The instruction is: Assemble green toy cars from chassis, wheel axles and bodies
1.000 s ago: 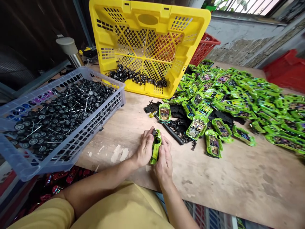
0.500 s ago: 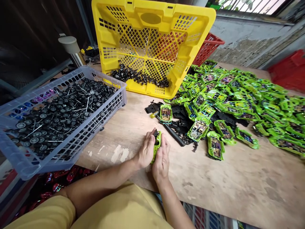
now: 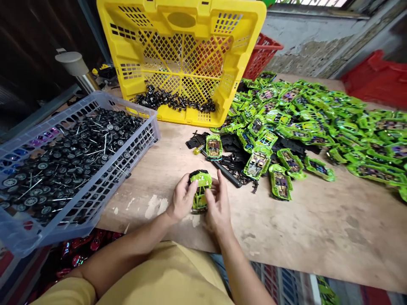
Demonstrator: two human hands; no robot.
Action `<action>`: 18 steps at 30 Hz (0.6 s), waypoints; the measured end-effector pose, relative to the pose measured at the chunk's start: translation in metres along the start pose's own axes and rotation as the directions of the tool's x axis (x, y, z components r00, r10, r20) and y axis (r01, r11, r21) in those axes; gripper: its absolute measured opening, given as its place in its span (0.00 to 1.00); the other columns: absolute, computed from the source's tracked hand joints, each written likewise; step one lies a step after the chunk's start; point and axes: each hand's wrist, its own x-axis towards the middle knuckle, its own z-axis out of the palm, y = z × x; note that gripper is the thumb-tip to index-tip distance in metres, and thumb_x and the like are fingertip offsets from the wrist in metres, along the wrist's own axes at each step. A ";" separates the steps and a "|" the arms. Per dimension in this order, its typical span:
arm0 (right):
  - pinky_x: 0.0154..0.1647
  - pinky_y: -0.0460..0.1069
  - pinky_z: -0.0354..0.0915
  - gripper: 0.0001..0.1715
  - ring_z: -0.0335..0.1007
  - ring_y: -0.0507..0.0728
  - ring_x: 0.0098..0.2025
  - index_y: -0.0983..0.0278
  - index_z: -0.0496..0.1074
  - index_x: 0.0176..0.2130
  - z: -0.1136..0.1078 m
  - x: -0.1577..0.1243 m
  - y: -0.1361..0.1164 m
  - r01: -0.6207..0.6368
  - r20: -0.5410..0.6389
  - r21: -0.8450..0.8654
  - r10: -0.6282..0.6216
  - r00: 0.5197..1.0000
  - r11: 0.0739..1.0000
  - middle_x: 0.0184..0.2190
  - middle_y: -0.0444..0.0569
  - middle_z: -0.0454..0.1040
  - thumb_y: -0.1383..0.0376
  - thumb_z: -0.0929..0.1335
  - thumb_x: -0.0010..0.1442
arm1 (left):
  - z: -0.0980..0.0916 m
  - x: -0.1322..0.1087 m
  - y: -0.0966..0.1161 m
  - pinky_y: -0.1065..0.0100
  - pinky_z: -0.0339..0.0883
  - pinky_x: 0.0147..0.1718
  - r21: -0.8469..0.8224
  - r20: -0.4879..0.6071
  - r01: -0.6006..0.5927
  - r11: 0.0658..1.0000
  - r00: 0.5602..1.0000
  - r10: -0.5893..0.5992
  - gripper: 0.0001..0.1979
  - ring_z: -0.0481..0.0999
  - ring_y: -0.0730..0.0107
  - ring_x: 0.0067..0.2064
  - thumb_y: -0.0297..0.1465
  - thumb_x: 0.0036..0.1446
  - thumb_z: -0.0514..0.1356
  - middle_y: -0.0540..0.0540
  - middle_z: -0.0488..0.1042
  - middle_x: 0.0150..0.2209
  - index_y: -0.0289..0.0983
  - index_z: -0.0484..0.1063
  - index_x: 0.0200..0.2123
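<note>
Cradling a green toy car (image 3: 200, 190) over the bench (image 3: 311, 228) at the frame's lower centre, the left hand (image 3: 181, 198) and right hand (image 3: 219, 208) share a loosely curled grip on its sides. Edge-on between the palms moments ago, the car now shows its top, suggesting pressing has yielded to turning.

The toy car (image 3: 200, 179) below centre is green and black, the latticed crate (image 3: 249, 40) at upper centre yellow, the slotted basket (image 3: 25, 235) at left translucent bluish, the desk (image 3: 305, 228) blotchy light brown.
</note>
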 end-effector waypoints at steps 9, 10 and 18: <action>0.41 0.50 0.70 0.15 0.72 0.55 0.38 0.63 0.71 0.41 -0.024 0.027 -0.014 -0.039 0.156 0.164 0.013 0.988 0.986 0.37 0.47 0.74 0.56 0.71 0.57 | -0.005 0.000 0.003 0.68 0.67 0.44 0.030 0.144 -0.022 0.999 0.989 0.017 0.16 0.74 0.66 0.42 0.42 0.67 0.50 0.44 0.74 0.40 0.36 0.68 0.46; 0.42 0.49 0.69 0.15 0.72 0.55 0.38 0.63 0.71 0.41 -0.025 0.027 -0.013 -0.032 0.156 0.162 0.007 0.988 0.986 0.37 0.47 0.74 0.57 0.72 0.57 | -0.005 0.000 0.003 0.68 0.67 0.43 0.020 0.153 -0.023 1.000 0.988 0.020 0.16 0.74 0.66 0.41 0.42 0.66 0.51 0.45 0.74 0.39 0.36 0.68 0.46; 0.42 0.50 0.69 0.15 0.71 0.55 0.39 0.62 0.72 0.41 -0.048 0.029 -0.016 0.023 0.277 0.135 -0.060 0.959 0.991 0.37 0.46 0.74 0.57 0.72 0.57 | -0.007 0.004 0.017 0.68 0.68 0.46 -0.033 0.316 -0.090 0.995 0.944 0.096 0.15 0.74 0.65 0.46 0.38 0.65 0.54 0.44 0.74 0.43 0.35 0.68 0.49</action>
